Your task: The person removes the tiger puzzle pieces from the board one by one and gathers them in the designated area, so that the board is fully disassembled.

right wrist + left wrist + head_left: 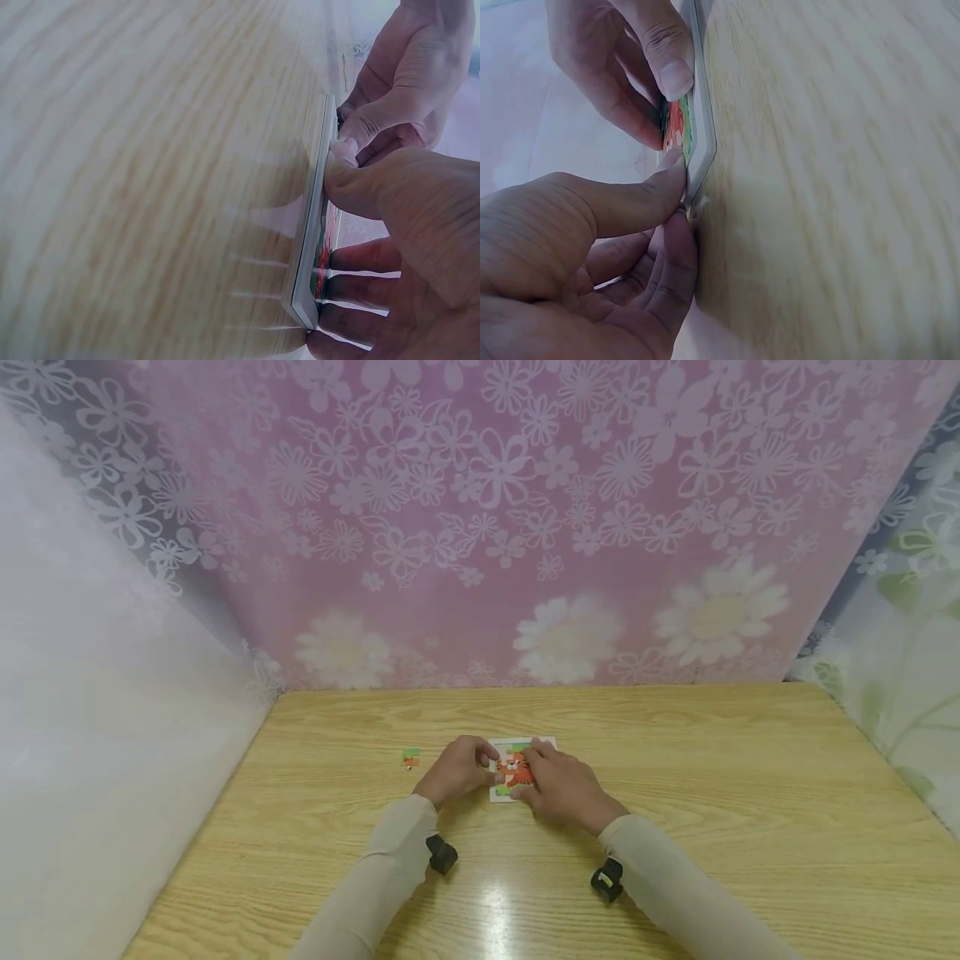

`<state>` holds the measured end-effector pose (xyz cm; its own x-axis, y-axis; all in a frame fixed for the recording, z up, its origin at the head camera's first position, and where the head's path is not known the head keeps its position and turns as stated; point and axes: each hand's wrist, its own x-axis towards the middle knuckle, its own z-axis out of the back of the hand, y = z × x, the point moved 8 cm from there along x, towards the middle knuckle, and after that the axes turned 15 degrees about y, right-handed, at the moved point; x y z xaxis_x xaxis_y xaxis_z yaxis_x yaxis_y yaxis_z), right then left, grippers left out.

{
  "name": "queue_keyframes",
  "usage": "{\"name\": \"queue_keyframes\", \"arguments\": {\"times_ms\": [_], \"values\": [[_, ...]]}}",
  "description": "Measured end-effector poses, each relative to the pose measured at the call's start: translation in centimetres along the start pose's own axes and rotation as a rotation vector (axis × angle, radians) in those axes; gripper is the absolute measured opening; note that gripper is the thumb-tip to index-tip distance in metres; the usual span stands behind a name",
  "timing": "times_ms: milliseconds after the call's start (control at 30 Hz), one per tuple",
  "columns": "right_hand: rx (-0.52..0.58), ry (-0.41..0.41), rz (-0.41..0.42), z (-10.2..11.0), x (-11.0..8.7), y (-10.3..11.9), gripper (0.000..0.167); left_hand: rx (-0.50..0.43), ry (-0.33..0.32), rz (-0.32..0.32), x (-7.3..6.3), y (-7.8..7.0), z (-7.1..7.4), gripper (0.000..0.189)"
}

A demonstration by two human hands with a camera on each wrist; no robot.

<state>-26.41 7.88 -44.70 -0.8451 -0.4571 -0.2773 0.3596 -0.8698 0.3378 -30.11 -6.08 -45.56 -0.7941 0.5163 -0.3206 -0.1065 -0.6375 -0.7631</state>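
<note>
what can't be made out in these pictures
Head: the right side of the puzzle, mostly covered by the right hand.
Head: fine print on the loose piece, too small.
Head: the sleeves' upper ends, cut off by the bottom edge.
Right wrist: the puzzle's picture, seen nearly edge-on.

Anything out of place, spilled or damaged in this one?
One thing: a small green-and-orange piece lies apart on the table, left of the white-framed tiger puzzle that the left hand and right hand touch. It looks stray because its colours resemble the puzzle's. No spill or damage shows.
</note>
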Motion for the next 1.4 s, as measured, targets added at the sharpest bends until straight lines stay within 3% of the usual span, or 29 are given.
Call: {"name": "queue_keyframes", "arguments": {"times_ms": [267, 633, 867, 1400], "values": [[-0.036, -0.019, 0.016, 0.05, -0.29, 0.14, 0.062, -0.038, 0.002, -0.023, -0.05, -0.21, -0.04, 0.024], [-0.024, -0.018, 0.019, 0.28, -0.49, 0.29, 0.061, -0.094, -0.007, -0.009, -0.39, -0.23, -0.03, 0.026], [-0.015, -0.018, 0.02, 0.29, -0.53, 0.38, 0.062, -0.083, -0.023, 0.014, -0.39, -0.17, 0.02, 0.027], [0.001, -0.02, 0.012, 0.23, -0.52, 0.25, 0.063, -0.09, -0.113, 0.001, -0.61, -0.37, -0.04, 0.024]]}}
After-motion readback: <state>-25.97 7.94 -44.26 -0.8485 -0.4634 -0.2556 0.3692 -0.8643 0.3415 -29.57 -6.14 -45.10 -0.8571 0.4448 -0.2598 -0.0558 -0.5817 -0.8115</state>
